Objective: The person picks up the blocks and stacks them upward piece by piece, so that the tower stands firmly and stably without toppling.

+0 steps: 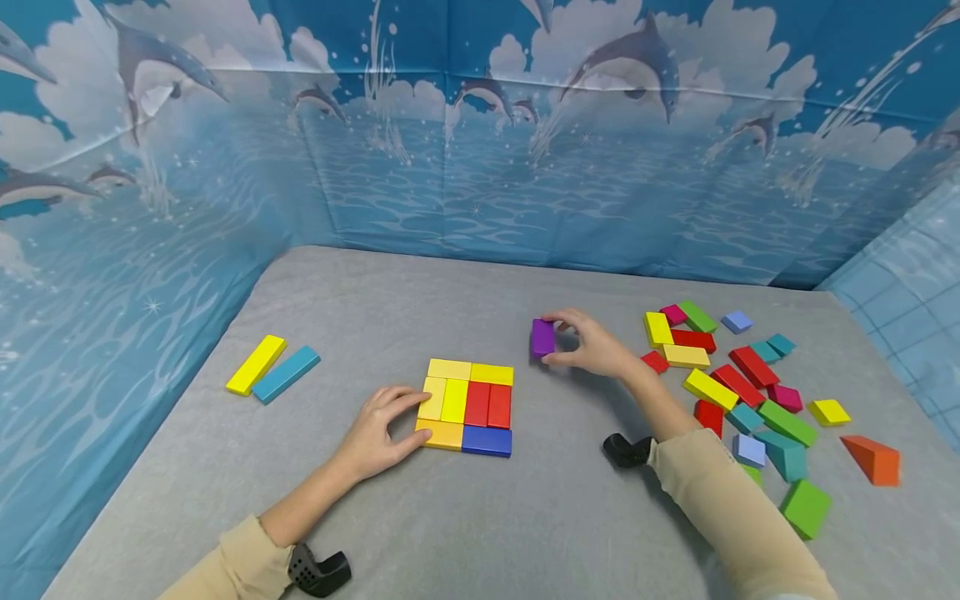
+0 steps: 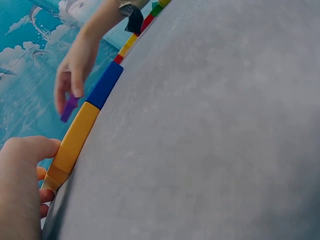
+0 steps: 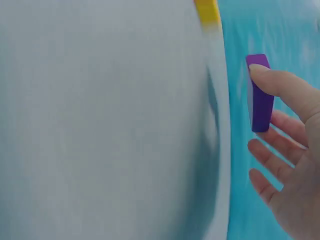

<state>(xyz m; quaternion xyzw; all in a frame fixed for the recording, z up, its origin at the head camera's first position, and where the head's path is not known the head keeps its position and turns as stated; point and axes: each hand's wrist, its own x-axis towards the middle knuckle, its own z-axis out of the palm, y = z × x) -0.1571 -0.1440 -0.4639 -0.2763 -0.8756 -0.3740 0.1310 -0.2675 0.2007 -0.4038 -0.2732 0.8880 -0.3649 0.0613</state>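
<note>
And here's the right hand (image 1: 588, 343), closed down to a pinch, thumb on one end of the purple block (image 1: 543, 339), fingertip at the other, the remaining fingers spread and holding nothing. The block looks to be off the worktop (image 1: 525, 517), just beyond and to the right of the square (image 1: 477, 404) of snugly packed blocks. Over on the other side, the left hand (image 1: 381, 433) is half open, thumb and forefinger parted, touching the square's left edge at the orange block (image 1: 440, 435) and the tan block (image 1: 431, 398). It's bracing rather than lifting, by my reading.

Now, the handling! That purple piece should be light and quite rigid, likely painted wood, so no give under the fingers and little risk of breakage. The smooth faces could turn slippery, and an end-to-end pinch might let it swivel. Those ends make a sensible hold, leaving the long sides free; a firm, light squeeze ought to do. The packed blocks look loose-laid, so a knock could nudge them apart. Off to the right, well apart, lie the scattered blocks (image 1: 735, 385).
</note>
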